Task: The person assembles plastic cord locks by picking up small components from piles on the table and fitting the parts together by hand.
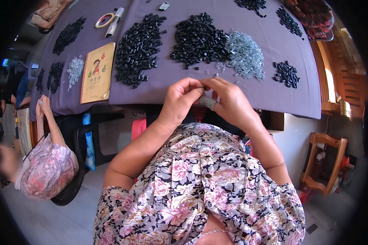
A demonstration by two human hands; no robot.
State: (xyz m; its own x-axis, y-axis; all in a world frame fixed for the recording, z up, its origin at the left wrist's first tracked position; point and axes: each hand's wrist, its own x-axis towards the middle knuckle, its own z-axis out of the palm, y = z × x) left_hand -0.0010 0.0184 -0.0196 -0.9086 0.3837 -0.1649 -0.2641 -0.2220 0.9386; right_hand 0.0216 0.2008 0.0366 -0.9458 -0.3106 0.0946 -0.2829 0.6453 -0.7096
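Close to the table's front edge, my left hand point(180, 98) and my right hand point(232, 97) meet, fingertips pinched together. Between them shows a small black plastic piece point(204, 87), mostly covered by the fingers. A greyish wrap point(209, 102) covers my right thumb. Just beyond my hands lies a large pile of black pieces point(200, 41), and against its right side sits a heap of small clear pieces point(245, 55). Another black pile point(138, 49) spreads to the left of these.
A yellowish notebook point(97, 73) lies on the purple tablecloth point(163, 87). Farther back are a tape roll point(104, 21) and a clear roll point(115, 22). A smaller black pile point(286, 74) is at the right. At the left sits another person point(49, 163), hands near the table edge.
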